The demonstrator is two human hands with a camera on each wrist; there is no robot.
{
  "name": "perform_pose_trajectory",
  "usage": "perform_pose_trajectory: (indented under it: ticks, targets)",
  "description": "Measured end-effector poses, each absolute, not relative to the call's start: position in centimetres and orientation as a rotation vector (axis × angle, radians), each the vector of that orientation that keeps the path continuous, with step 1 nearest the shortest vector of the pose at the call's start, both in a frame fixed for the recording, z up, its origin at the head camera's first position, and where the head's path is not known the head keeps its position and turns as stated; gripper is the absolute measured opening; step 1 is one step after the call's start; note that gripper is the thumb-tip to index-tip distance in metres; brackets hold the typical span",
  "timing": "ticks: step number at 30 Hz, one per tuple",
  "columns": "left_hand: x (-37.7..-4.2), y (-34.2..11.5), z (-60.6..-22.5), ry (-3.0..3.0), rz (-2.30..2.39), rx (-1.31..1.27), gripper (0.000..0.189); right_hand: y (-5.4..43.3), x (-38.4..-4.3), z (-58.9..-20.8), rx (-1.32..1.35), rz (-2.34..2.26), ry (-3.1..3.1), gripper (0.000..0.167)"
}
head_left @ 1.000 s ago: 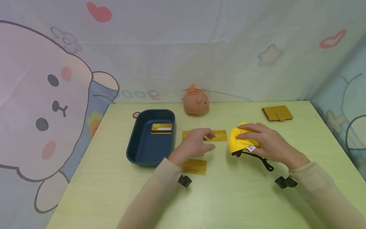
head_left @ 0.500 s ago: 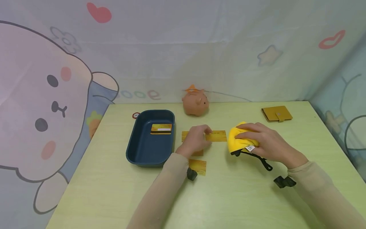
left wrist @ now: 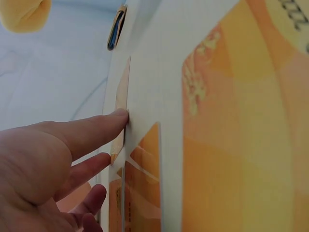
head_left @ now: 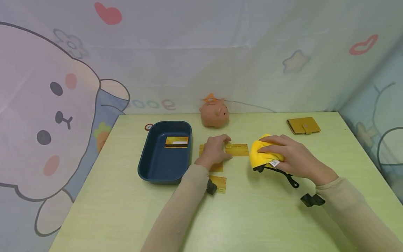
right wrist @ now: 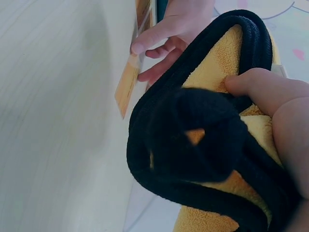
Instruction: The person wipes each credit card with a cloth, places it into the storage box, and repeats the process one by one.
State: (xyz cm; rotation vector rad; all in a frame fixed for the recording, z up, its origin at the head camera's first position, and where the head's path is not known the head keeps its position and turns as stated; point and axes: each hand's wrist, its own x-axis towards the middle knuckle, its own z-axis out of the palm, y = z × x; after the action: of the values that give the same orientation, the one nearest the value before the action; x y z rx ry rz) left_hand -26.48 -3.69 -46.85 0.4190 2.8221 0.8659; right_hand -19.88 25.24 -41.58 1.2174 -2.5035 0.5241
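Note:
My left hand (head_left: 215,151) straddles a yellow card (head_left: 238,149) that lies flat on the table, fingers along its far side and thumb at its near side. In the left wrist view the thumb (left wrist: 96,133) overlaps this card's edge. More yellow cards, one (head_left: 217,167) just below the hand and another (head_left: 221,184) by the wrist, are partly covered. My right hand (head_left: 288,154) grips a yellow plush pouch (head_left: 259,154) with a black-trimmed mouth, a white tag and a black loop. The right wrist view looks onto the mouth, with the thumb (right wrist: 260,89) pressing its rim.
A dark blue tray (head_left: 157,168) stands to the left with a yellow card (head_left: 176,141) inside. Behind it lies a small red-and-white round piece (head_left: 148,127). A piggy bank (head_left: 214,114) sits at the back, and a mustard wallet (head_left: 303,125) lies at the back right.
My left hand has moved slightly forward and settled over the row of cards, its thumb now at the card's near edge. The right hand keeps holding the pouch in nearly the same place.

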Motion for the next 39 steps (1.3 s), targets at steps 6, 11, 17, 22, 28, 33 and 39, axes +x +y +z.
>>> perform_pose_trajectory:
  ticks: [6, 11, 17, 22, 28, 33, 39]
  targets:
    - [-26.6, -3.7, -46.9, 2.818, 0.847, 0.445, 0.061, 25.2, -19.9, -41.6, 1.217, 0.530, -2.500, 0.053]
    - [-26.7, -3.6, -46.9, 2.806, 0.835, 0.452, 0.063, 25.2, -19.8, -41.6, 1.203, 0.527, -2.514, 0.051]
    - [-27.0, -3.3, -46.7, 2.779, 0.788, 0.454, 0.061, 25.1, -19.7, -41.6, 1.195, 0.522, -2.529, 0.050]
    - [-27.2, -3.2, -46.5, 2.733, 0.774, 0.427, 0.063, 25.1, -19.7, -41.6, 1.188, 0.518, -2.537, 0.051]
    - [-27.4, -3.1, -46.4, 2.707, 0.714, 0.433, 0.066, 25.0, -19.7, -41.6, 1.193, 0.521, -2.536, 0.051]
    - [-27.5, -3.1, -46.5, 2.705, 0.691, 0.441, 0.064, 25.0, -19.7, -41.6, 1.200, 0.518, -2.530, 0.052]
    - [-27.6, -3.2, -46.5, 2.708, 0.741, 0.454, 0.055, 25.0, -19.7, -41.6, 1.204, 0.526, -2.524, 0.053]
